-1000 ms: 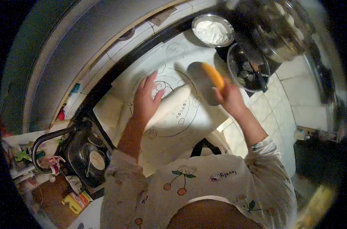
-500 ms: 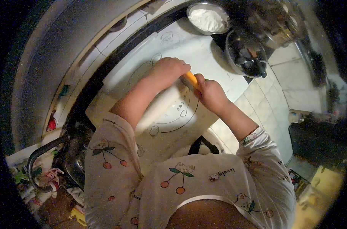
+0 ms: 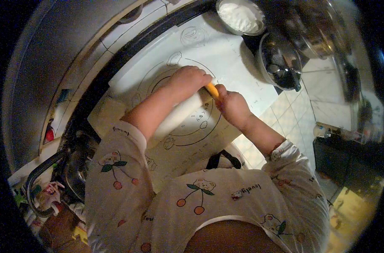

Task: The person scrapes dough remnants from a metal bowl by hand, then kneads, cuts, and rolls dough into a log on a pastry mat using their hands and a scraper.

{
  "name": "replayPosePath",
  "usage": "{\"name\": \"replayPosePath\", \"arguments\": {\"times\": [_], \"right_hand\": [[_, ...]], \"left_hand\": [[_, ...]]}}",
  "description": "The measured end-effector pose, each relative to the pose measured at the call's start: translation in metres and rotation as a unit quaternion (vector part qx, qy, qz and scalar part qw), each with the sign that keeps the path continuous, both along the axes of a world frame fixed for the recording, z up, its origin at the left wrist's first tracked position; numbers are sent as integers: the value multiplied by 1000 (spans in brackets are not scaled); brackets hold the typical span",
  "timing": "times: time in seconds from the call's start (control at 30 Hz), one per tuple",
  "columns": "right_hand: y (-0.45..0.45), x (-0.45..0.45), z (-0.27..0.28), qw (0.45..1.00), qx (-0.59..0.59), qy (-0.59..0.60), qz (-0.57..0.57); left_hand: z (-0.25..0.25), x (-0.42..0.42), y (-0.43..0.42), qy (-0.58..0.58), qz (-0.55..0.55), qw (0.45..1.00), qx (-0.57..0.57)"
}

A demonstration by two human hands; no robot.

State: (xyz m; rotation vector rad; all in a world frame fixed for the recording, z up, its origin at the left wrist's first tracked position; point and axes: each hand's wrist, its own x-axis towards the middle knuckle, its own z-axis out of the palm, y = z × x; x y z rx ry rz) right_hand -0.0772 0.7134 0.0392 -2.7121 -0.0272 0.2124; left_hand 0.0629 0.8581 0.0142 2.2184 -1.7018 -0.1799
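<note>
A long, smooth white dough log (image 3: 177,117) lies diagonally on a white printed mat (image 3: 238,59), with its far end under my hands. My right hand (image 3: 234,107) is closed around one end of an orange bar-shaped tool (image 3: 212,91). Any blade on the tool is hidden, so its exact kind is unclear. My left hand (image 3: 188,82) is curled over the far end of the log, its fingertips against the tool's upper end. What lies under its palm does not show. A small white bit of dough (image 3: 214,80) shows beyond the tool.
At the back, a metal bowl (image 3: 261,21) holds white flour (image 3: 238,17). Nearer on the right stands a dark, shiny bowl (image 3: 280,63). A sink faucet (image 3: 40,179) curves at lower left. Light tiles (image 3: 287,109) border the mat's right side.
The camera view has shifted slightly, so the bowls appear farther right. Both hands keep nearly the same grip at the tool. A white bit of dough now shows beyond the tool's upper end.
</note>
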Motion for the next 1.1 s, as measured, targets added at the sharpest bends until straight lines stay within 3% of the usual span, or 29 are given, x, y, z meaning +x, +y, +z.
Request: {"name": "replayPosePath", "arguments": {"times": [0.27, 0.37, 0.47, 0.6, 0.87, 1.1], "right_hand": [[-3, -4, -5, 999, 17, -28, -22], [-17, -3, -20, 999, 13, -30, -20], [-33, -1, -2, 995, -15, -58, -83], [-33, -10, 12, 995, -13, -54, -82], [45, -40, 32, 999, 11, -37, -24], [47, -57, 20, 996, 38, -56, -53]], "left_hand": [[-6, 0, -3, 27, 7, 999, -38], [17, 5, -14, 57, 7, 998, 28], [17, 15, -45, -65, -44, 995, -67], [51, 11, -53, -21, -46, 993, 110], [70, -21, 41, -17, -66, 998, 11], [55, -17, 56, 9, -54, 998, -23]]}}
